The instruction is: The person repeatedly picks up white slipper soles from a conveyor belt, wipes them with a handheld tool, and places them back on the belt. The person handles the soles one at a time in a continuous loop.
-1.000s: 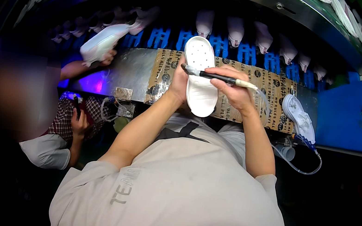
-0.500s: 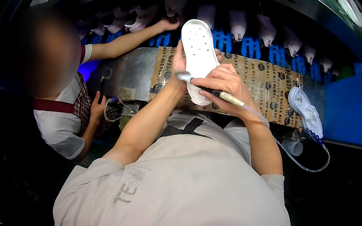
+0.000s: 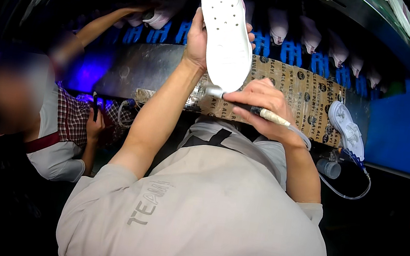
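Observation:
A white shoe sole (image 3: 225, 51), dotted with small holes toward its far end, is held up in front of me. My left hand (image 3: 196, 43) is closed around it from underneath, with fingertips showing past its right edge. In my right hand (image 3: 265, 105) is a brush (image 3: 274, 117) with a dark and cream handle and a thin clear tube trailing from its back end. The blurred brush head is just below the near end of the sole; whether they touch I cannot tell.
Pale shoe uppers (image 3: 278, 26) hang in a row over blue holders (image 3: 291, 53) at the back. Printed brown paper (image 3: 294, 96) covers the bench. To the right are a white shoe (image 3: 345, 129), a small clear cup (image 3: 330, 168) and a blue panel (image 3: 406, 131). A co-worker (image 3: 62, 144) works at left.
My left hand has raised the sole away from me. The brush, earlier over the sole's lower part, is now by its near end. The co-worker has shifted left and reaches to a shoe.

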{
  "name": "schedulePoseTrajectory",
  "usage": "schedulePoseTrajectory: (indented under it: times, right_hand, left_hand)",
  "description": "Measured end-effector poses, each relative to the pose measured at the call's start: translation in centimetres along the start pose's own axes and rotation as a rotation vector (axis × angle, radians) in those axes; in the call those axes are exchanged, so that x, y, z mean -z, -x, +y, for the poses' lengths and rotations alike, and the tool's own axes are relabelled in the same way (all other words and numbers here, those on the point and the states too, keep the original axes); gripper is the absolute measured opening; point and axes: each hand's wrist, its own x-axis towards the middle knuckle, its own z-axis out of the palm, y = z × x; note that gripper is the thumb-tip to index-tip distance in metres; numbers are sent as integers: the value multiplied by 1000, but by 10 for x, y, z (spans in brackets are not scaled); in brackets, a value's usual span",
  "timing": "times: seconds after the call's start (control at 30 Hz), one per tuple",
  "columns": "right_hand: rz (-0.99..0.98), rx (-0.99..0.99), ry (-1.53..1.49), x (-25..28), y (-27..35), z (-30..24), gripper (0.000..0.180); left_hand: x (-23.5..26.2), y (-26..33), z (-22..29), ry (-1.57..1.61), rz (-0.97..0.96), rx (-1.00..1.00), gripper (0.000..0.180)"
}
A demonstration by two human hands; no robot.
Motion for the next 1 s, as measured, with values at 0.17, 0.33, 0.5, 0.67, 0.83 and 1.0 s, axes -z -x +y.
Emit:
schedulePoseTrajectory:
  times: [0.17, 0.33, 0.5, 0.67, 0.83, 1.0]
  right_hand:
    - [172, -264, -308, 15, 1, -3, 30]
    - [-192, 74, -208, 26, 4, 12, 32]
    - [-49, -66, 67, 20, -2, 0, 32]
    - [-50, -75, -59, 35, 2, 1, 34]
    - [-279, 14, 113, 42, 2, -2, 34]
    - [-93, -57, 216, 42, 2, -6, 34]
  left_hand:
    - [-11, -11, 29, -243, -114, 122, 83]
    - [-48, -23, 32, -724, -71, 163, 67]
    - [-67, -38, 33, -1224, 24, 386, 72]
    - [-78, -49, 23, -1470, -95, 552, 88]
    - [-92, -48, 23, -1591, -115, 709, 82]
    - [-94, -49, 25, -1681, -159, 819, 81]
